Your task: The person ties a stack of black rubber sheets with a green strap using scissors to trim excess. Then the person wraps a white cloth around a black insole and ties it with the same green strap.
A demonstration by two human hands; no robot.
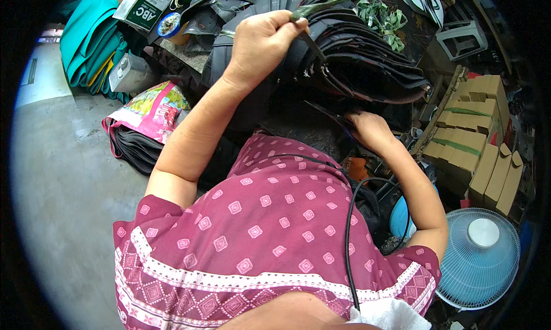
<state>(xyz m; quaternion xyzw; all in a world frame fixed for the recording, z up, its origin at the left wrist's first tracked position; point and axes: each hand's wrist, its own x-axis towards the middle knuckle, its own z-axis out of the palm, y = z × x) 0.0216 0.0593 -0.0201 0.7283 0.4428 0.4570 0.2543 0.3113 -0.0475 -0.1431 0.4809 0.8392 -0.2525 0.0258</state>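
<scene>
Your left hand (261, 45) is raised and closed in a fist around a thin green strap (321, 7). The strap leaves your fingers at the top of the fist and runs away up and to the right, where it ends among a loose heap of green straps (381, 17). Just under this grip and to its right lies the stack of black rubber pieces (367, 60), curved and layered one on the other. The side of your fist seems to touch the nearest edge of the stack, but the contact itself is covered by the hand.

Your right hand (370, 129) is lower, below the stack, with its back turned to the camera. The fingers go under the dark lower pieces and are hidden there, so I cannot tell if this hand grips something or only rests. A thin blue line shows beside it, too small to name.

Beyond your right hand, further right, stand brown cardboard boxes (476, 134) tied with green bands, partly cut by the dark rim. Below them is a light blue fan (481, 258). Far left of the upper grip lie folded teal sheets (92, 40) and a pink printed bag (152, 109) over more black rubber. Your patterned shirt covers much of the lower part, and a black cable (348, 232) crosses it.
</scene>
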